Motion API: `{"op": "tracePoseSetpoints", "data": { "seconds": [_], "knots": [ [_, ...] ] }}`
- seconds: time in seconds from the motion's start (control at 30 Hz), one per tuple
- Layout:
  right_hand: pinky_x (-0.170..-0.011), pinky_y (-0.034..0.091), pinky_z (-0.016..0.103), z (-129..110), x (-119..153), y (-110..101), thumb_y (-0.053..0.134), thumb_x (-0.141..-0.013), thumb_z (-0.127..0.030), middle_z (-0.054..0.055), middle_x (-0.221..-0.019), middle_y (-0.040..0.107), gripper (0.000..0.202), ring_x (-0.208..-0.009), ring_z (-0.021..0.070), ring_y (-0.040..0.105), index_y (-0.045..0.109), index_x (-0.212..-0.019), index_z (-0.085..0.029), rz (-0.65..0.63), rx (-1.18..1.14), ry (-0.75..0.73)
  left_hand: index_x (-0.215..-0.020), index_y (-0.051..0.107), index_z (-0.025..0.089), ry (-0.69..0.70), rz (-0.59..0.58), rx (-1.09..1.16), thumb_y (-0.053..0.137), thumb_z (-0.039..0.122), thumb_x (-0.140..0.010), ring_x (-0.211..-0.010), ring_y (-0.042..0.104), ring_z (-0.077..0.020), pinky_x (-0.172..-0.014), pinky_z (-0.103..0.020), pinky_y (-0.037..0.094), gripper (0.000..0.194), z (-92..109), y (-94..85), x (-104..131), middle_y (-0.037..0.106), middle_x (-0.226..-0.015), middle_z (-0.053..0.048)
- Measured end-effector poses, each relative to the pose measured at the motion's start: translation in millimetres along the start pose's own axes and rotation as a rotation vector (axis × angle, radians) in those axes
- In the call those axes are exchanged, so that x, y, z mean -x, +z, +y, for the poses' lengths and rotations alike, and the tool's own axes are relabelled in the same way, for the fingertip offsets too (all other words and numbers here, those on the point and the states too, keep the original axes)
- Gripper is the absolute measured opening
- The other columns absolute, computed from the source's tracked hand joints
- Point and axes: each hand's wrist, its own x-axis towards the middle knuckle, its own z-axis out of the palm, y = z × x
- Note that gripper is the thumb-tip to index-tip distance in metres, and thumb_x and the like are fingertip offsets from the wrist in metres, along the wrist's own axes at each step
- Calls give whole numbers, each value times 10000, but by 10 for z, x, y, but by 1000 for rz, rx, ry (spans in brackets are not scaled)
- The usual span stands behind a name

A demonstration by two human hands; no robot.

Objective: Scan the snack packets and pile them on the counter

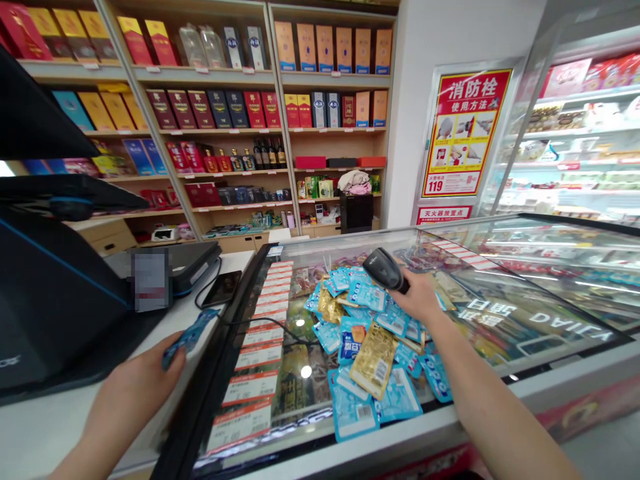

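Holding step: your left hand [143, 373] pinches a blue packet [197, 331] by the desk [40, 427]; your right hand [419, 297] grips a scanner [384, 269] above piled packets [365, 293]; moving it calls for minding the cable [255, 319]

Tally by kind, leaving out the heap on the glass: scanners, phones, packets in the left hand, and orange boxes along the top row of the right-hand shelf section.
Scanner: 1
Phone: 1
Blue packet in the left hand: 1
Orange boxes: 6
Total: 9
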Motion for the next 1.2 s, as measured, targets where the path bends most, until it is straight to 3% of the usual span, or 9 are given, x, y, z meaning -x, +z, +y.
{"op": "tracePoseSetpoints", "data": {
  "seconds": [0.1, 0.2, 0.3, 0.4, 0.57, 0.73, 0.87, 1.07, 1.2],
  "knots": [
    [-675, 455, 300, -11, 1, 0, 570, -736, -335, 75, -825, 717, 288, -782, 259, 675, 676, -966, -198, -5, 1, 1, -824, 732, 291, 92, -52, 15, 624, 384, -611, -537, 566, -246, -564, -255, 358, 256, 187, 87, -11, 632, -514, -3],
    [-689, 468, 303, -23, 1, 11, 577, -718, -314, 81, -839, 723, 285, -818, 270, 679, 680, -956, -197, 9, -1, -10, -703, 729, 253, 64, -103, 103, 670, 358, -591, -528, 586, -238, -514, -238, 372, 165, 331, 128, -29, 629, -474, 3],
    [-729, 481, 313, -45, 2, 17, 576, -710, -289, 86, -906, 735, 363, -859, 273, 682, 670, -1048, -198, 14, -15, -26, -613, 701, 213, -66, -181, 286, 731, 316, -579, -515, 595, -218, -481, -237, 416, 113, 420, 159, -10, 655, -490, -8],
    [-745, 485, 317, -79, 4, 8, 581, -703, -273, 87, -972, 737, 441, -885, 273, 679, 645, -1134, -203, 6, -32, -42, -651, 695, 183, -258, -335, 610, 774, 272, -595, -546, 640, -219, -534, -286, 521, 131, 496, 236, 47, 705, -575, -28],
    [-700, 471, 311, -126, 5, 5, 588, -701, -286, 93, -883, 720, 313, -820, 263, 663, 666, -987, -184, 2, -65, -99, -732, 684, 142, -459, -468, 961, 737, 179, -698, -529, 663, -210, -578, -360, 587, 73, 670, 408, 137, 723, -641, -72],
    [-667, 444, 288, -181, 8, 5, 593, -701, -267, 69, -829, 709, 252, -741, 223, 635, 661, -931, -191, -14, -130, -156, -807, 687, 110, -455, -436, 1112, 654, 85, -755, -510, 663, -204, -509, -328, 583, 66, 914, 520, 184, 711, -639, -85],
    [-659, 428, 266, -261, 12, -52, 606, -713, -247, 46, -794, 694, 223, -698, 190, 608, 661, -922, -193, -39, -211, -229, -715, 656, 102, -450, -352, 1284, 611, 58, -784, -465, 627, -155, -469, -251, 554, 94, 1189, 632, 224, 690, -606, -62],
    [-644, 404, 232, -377, 42, -113, 636, -717, -231, 24, -767, 676, 152, -693, 167, 608, 643, -866, -199, -212, -304, -319, -771, 672, 134, -441, -291, 1517, 621, 38, -778, -591, 662, -107, -598, -200, 572, 109, 1617, 889, 315, 722, -722, -22],
    [-649, 408, 218, -449, 66, -114, 635, -696, -207, 13, -753, 679, 163, -691, 162, 618, 651, -858, -213, -309, -259, -308, -790, 674, 156, -464, -278, 1548, 634, 34, -758, -600, 650, -82, -606, -180, 554, 133, 1741, 1071, 379, 715, -737, 8]
  ]
}}
